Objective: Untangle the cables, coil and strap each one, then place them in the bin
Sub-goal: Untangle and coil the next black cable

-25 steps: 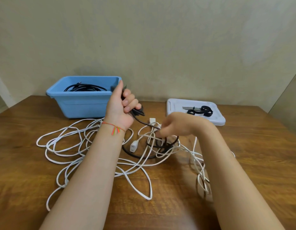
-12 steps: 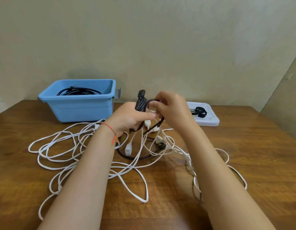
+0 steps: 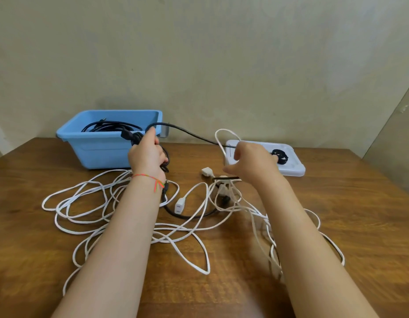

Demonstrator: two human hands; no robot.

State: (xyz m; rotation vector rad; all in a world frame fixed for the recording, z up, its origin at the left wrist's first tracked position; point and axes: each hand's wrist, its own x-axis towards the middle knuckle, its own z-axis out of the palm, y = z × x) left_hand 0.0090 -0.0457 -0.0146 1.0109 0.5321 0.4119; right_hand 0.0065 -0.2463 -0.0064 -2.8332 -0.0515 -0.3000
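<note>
Near the wooden bench's (image 3: 336,214) far edge, beside the blue plastic bin (image 3: 102,152), the left hand (image 3: 148,154) grips a half-coiled black power cable (image 3: 187,131) while the right hand (image 3: 249,161) pinches its taut run, so coiling seemingly continues, next freeing it from tangled white cables (image 3: 102,203).

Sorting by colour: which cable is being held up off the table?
The black cable, stretched between both hands; the white cables mostly lie on the table.
</note>
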